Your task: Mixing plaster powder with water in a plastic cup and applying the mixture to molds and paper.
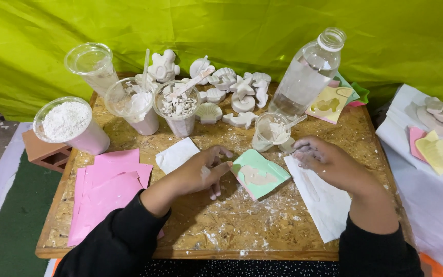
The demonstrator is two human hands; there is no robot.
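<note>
Black sleeves are cut off below. Left hand (201,172) fingers touch a mint-green mould (259,173) filled with pale plaster; right hand (329,163) rests relaxed, fingertips partly blurred.

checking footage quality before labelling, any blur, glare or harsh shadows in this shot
Head view: evenly lit and mostly sharp; the left hand throws only a soft shadow on the wooden board; mild highlights on the clear bottle; the right hand fingertips look slightly blurred; slight wide-angle bending at the frame edges.

Mould (259,174) between hands, on board (242,225)
</note>
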